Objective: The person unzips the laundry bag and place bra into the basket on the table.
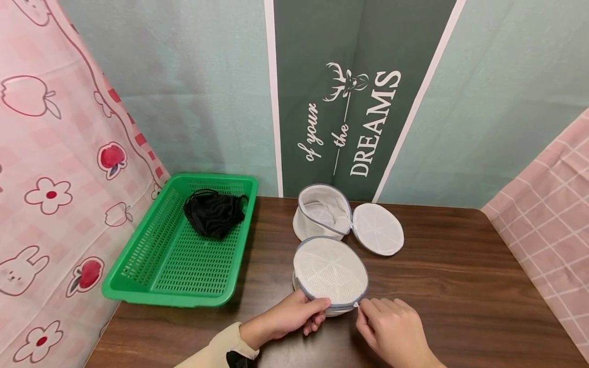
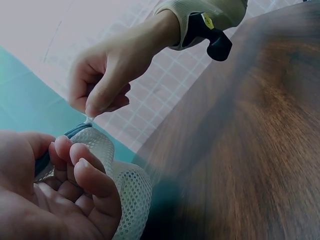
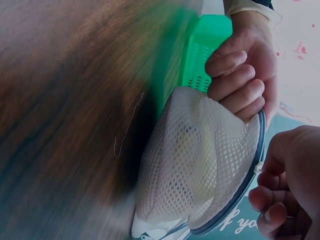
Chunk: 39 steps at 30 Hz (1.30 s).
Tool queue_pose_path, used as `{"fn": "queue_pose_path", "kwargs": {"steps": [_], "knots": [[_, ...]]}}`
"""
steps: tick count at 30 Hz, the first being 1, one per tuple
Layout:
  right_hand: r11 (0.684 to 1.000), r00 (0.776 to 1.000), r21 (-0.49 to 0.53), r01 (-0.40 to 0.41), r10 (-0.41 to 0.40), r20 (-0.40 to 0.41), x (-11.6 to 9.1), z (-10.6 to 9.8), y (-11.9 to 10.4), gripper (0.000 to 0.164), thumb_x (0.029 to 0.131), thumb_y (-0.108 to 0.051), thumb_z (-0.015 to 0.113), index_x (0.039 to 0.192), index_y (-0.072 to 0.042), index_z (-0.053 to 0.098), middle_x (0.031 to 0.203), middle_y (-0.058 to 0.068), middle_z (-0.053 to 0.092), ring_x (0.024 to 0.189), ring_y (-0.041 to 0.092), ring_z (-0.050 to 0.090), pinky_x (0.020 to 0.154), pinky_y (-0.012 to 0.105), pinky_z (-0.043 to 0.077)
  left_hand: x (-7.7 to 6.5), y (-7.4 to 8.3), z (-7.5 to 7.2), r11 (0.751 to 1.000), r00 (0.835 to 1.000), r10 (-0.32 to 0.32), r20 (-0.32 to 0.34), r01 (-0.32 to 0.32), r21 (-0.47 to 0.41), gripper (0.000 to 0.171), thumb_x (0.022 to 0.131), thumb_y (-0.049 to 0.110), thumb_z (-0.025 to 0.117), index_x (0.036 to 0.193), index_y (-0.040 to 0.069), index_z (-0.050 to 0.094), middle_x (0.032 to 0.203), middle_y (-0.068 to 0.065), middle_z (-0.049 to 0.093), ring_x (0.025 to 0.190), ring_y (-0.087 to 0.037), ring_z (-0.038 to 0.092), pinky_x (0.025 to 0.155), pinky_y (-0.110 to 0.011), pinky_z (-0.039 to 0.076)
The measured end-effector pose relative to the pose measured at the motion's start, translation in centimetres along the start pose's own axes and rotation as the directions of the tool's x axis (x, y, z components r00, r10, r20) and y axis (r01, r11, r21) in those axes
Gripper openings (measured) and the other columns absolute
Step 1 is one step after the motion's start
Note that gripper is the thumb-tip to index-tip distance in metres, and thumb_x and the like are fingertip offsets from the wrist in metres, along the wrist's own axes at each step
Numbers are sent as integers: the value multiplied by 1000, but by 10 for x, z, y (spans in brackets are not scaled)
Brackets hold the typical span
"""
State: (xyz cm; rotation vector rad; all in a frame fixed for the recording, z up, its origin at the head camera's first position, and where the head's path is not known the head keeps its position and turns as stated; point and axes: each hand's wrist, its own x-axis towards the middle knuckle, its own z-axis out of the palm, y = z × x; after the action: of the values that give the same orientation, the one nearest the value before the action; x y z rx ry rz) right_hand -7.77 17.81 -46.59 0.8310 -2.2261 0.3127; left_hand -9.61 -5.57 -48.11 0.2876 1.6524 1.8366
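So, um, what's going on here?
Someone's left hand holds a white mesh bag by its rim, while the right hand pinches the small zipper pull. The bag's round lid lies over its top. Just behind sits a second mesh bag, its own lid flopped open to the right. Off to the left, a green basket holds a bundled black cloth item.

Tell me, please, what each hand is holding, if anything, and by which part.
The left hand grips the nearer mesh bag by its zippered rim; the right hand pinches that bag's white zipper pull.
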Motion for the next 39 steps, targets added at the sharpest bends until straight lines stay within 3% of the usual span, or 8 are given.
{"fn": "queue_pose_path", "kwargs": {"steps": [4, 12, 17, 39], "knots": [[1000, 1000, -12, -1, 1, -4, 0, -1, 2, 28, 92, -21, 41, 64, -19, 44, 57, -12, 29, 46, 7, 31, 45, 21, 21, -1, -1, -2, 1000, 1000, -6, -3, 6, -1, 31, 104, 23, 55, 77, 9, 54, 65, 4, 51, 54, -4, 46, 46, -15, 39], [999, 996, -3, -44, 44, 77, -2, -3, 6, 29, 93, -23, 38, 64, -21, 40, 58, -15, 27, 50, 1, 25, 46, 19, 20, -2, 0, -4, 1000, 1000, -13, -13, 13, -6, 31, 103, 23, 56, 75, 9, 53, 65, 3, 50, 54, -4, 45, 46, -15, 39], [998, 996, -8, -54, 55, 77, -3, -2, 10, 25, 88, -21, 41, 64, -22, 39, 58, -16, 26, 51, 1, 23, 46, 19, 21, -4, 0, -5, 1000, 1000, -22, -19, 22, -7, 30, 103, 22, 56, 76, 9, 53, 65, 3, 50, 55, -5, 45, 46, -16, 39], [989, 989, -65, -132, 137, 64, -5, 3, 22, 24, 86, -23, 41, 62, -22, 36, 57, -15, 24, 49, 3, 17, 45, 21, 15, -7, -1, -8, 999, 999, -33, -37, 33, 2, 30, 103, 22, 56, 75, 9, 54, 65, 2, 50, 54, -6, 44, 46, -17, 38]]}}
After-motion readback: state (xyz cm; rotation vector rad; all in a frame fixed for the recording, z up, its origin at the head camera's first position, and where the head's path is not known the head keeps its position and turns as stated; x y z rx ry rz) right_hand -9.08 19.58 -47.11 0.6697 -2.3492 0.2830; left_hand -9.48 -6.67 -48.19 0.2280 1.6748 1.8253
